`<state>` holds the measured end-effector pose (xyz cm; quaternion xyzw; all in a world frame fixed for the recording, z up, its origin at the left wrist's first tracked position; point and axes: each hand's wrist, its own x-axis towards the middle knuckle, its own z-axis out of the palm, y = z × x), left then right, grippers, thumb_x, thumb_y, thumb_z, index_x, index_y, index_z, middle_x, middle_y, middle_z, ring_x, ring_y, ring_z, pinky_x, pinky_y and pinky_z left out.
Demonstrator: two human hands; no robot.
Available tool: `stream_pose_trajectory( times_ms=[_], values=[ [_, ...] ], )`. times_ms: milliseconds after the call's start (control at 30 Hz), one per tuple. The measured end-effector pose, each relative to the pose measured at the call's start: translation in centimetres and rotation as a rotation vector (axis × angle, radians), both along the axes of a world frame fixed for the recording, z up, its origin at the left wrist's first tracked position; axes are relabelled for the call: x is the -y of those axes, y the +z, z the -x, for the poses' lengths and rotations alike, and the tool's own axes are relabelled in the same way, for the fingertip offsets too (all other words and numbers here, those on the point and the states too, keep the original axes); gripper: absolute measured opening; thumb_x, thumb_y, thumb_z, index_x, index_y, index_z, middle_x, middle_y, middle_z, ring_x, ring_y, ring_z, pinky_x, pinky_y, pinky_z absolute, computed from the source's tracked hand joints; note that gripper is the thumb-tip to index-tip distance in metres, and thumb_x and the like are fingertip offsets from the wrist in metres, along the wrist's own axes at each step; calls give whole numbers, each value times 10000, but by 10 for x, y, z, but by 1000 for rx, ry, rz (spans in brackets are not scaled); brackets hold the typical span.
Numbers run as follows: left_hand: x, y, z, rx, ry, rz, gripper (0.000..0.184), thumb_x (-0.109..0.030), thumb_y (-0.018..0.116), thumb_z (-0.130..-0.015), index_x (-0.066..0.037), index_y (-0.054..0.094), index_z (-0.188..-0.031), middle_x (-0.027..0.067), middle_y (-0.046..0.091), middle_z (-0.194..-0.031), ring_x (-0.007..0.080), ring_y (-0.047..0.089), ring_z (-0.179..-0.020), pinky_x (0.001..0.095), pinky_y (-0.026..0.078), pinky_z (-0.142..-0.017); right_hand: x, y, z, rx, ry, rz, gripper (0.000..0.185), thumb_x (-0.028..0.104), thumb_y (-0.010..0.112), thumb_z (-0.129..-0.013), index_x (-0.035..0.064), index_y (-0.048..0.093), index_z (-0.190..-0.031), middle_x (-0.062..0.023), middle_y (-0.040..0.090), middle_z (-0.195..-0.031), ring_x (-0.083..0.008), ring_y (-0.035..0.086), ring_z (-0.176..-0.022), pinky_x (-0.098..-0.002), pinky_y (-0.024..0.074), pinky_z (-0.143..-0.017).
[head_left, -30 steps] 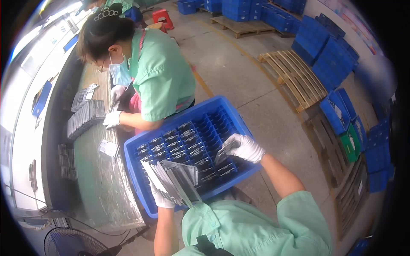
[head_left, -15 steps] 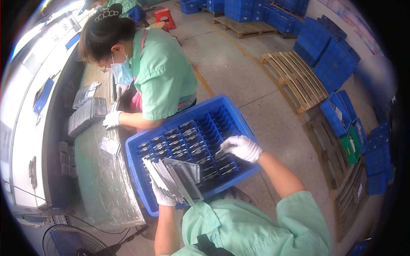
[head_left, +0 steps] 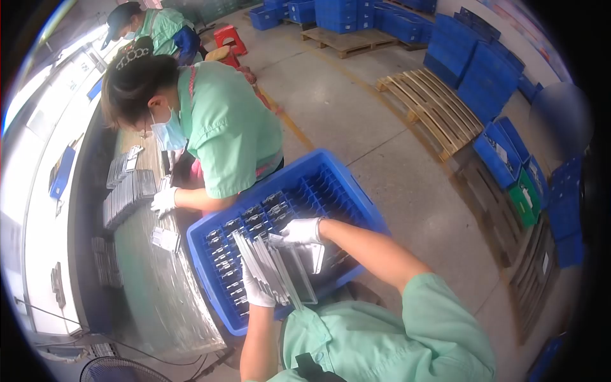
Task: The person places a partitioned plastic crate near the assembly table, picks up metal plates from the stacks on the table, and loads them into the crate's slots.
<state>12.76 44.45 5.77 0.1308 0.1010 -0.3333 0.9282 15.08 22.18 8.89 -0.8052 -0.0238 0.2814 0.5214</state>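
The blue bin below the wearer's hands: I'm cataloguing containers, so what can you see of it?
The blue bin is rectangular, open-topped and apparently plastic, with a broad rim and slotted dividers inside. Thin parts stand in many slots; those towards the view's upper right look bare. It sits slantwise in view beside the bench. The left hand, right hand and held plates hide some of its inside; its support is hidden.

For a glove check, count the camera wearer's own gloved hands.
2: the left hand holds the plate stack; the right hand is beside it, above the blue crate.
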Motion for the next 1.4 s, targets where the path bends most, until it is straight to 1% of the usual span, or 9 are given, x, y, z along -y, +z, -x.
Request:
stream_pose_trajectory(
  times_ms=[67,100,133,367,633,867,967,1167,1400],
  values=[
    [1,4,-1,-33,-2,-22,409,-371,531,-899,-89,543,-1196,95,581,-1159,271,539,-1077,436,434,-942,13,11,2,15,-104,37,288,264,649,-793,9,637,-926,-77,639,-895,-173,588,-788,-323,474,-724],
    [-2,4,1,-53,2,-30,411,-376,532,-898,-90,545,-1193,100,586,-1147,273,544,-1070,438,442,-933,26,-22,-5,-199,-440,-666,233,129,649,-793,7,598,-985,-76,633,-878,-130,570,-749,-296,479,-663],
    [-9,7,1,-75,-22,-52,418,-382,542,-893,-85,548,-1187,109,596,-1125,278,561,-1042,441,459,-909,39,10,2,301,-324,-12,260,99,620,-825,6,559,-1060,-75,632,-901,-114,563,-745,-290,486,-637],
    [-25,8,-7,-59,39,-161,473,-465,552,-869,-113,542,-1185,91,598,-1108,269,582,-1006,440,494,-858,87,19,36,161,-368,-421,370,-14,572,-840,59,513,-1198,-15,620,-1089,-104,569,-953,-265,467,-831],
    [-19,14,-14,-48,100,-324,454,-488,551,-864,-140,564,-1155,49,622,-1037,175,601,-925,358,523,-731,77,-12,63,193,-421,-39,268,61,659,-787,48,571,-1040,-28,661,-963,-117,593,-875,-272,463,-836],
    [-4,28,-10,-48,118,-476,493,-526,594,-822,-148,576,-1137,-12,606,-1078,115,601,-885,250,519,-632,68,-10,72,456,-344,402,112,142,612,-762,109,655,-859,-122,663,-869,-323,629,-838,-360,507,-758],
    [-3,29,-11,-59,73,-417,469,-516,597,-822,-147,589,-1111,-4,621,-1032,122,610,-858,259,529,-621,49,-4,78,548,-235,839,489,192,634,-693,141,573,-1176,-105,561,-1164,-301,547,-1040,-379,457,-882],
    [13,32,-9,-116,60,-403,432,-495,616,-813,-134,614,-1048,7,641,-875,157,620,-724,293,531,-571,-5,38,43,73,-429,-198,516,125,585,-770,72,478,-1272,-165,613,-998,-204,602,-835,-290,493,-756],
    [-16,4,-14,-220,61,-394,538,-516,670,-756,-111,580,-1099,58,633,-943,220,603,-870,408,514,-725,57,58,17,488,-506,190,305,168,577,-820,75,491,-1097,-188,626,-842,-308,628,-742,-384,489,-653]
  ],
)
